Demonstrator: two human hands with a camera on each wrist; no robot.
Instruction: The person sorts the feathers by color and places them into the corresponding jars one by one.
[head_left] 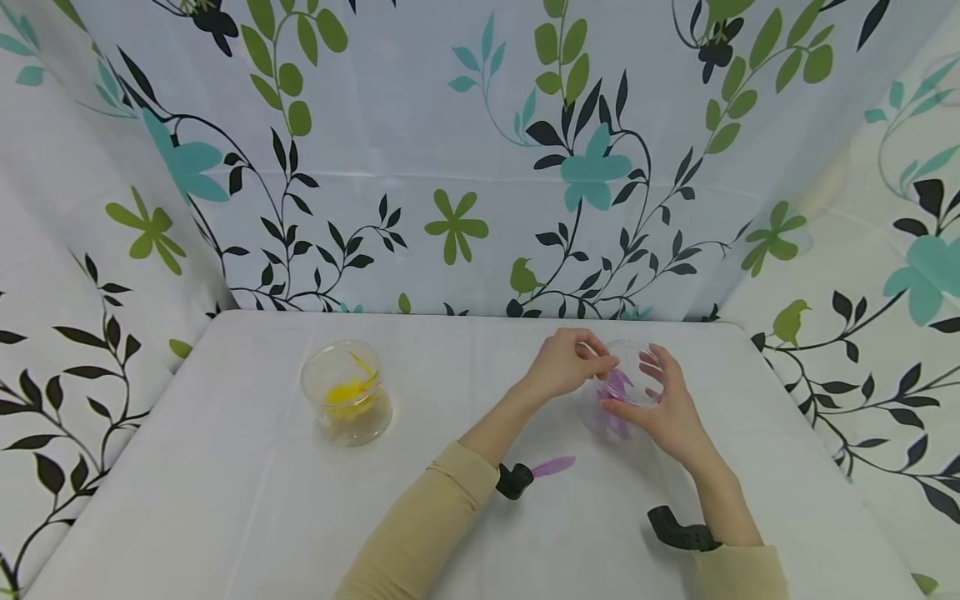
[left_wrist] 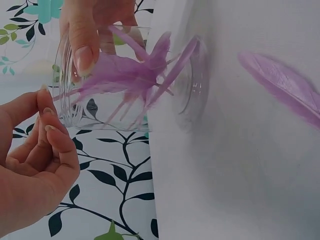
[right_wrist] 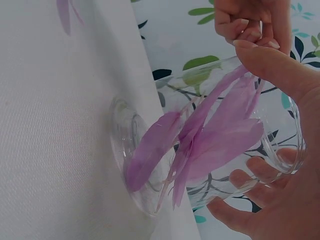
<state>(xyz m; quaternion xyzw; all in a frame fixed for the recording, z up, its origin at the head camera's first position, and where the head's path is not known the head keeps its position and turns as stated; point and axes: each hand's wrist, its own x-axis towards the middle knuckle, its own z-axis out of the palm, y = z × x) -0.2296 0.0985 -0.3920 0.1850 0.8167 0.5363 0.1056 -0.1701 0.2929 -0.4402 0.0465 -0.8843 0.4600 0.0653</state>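
A clear glass jar [right_wrist: 200, 200] with several purple feathers [left_wrist: 120, 75] inside stands at the table's right half. My right hand [head_left: 663, 412] holds it near the rim, thumb on one side and curled fingers on the other. At the mouth of the jar is my left hand [head_left: 566, 364], its thumb and fingertips pinched together. A purple feather's thin end appears to reach those fingertips in the left wrist view, though the contact is hard to make out. One loose purple feather [head_left: 553, 467] lies on the table, nearer me than the jar.
On the left of the white table [head_left: 225, 467], a second clear jar [head_left: 367, 429] contains yellow feathers [head_left: 351, 393]. Black wrist mounts [head_left: 675, 531] sit on both wrists. Leaf-patterned cloth [head_left: 375, 167] hangs behind the table and along its sides.
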